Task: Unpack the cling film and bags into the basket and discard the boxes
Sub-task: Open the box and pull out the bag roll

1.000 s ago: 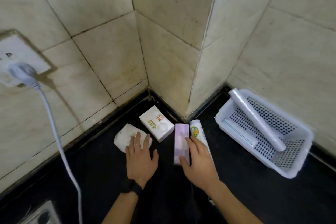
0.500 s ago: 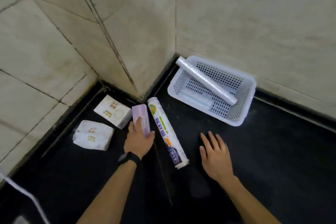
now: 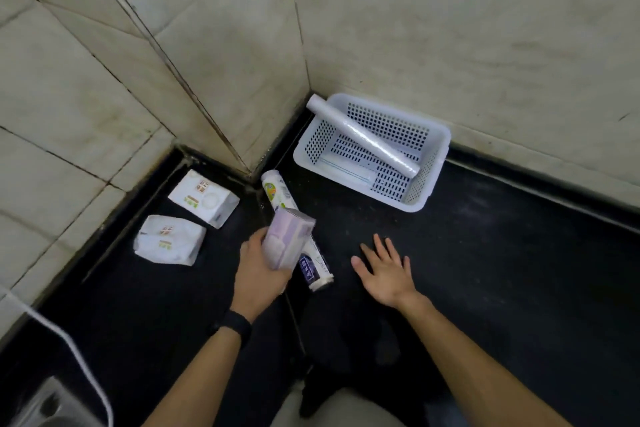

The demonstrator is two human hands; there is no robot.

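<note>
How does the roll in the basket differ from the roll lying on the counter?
The basket roll is plain and whitish; the counter roll has a printed colour label. The basket roll slants in the white basket, one end on its rim; the counter roll lies flat on the black counter. The basket roll shows whole; the counter roll is partly hidden by the purple box in the left hand. Both are long cylinders.

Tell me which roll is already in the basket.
The plain clear roll, propped in the white basket; the printed roll lies on the black counter outside it.
</note>
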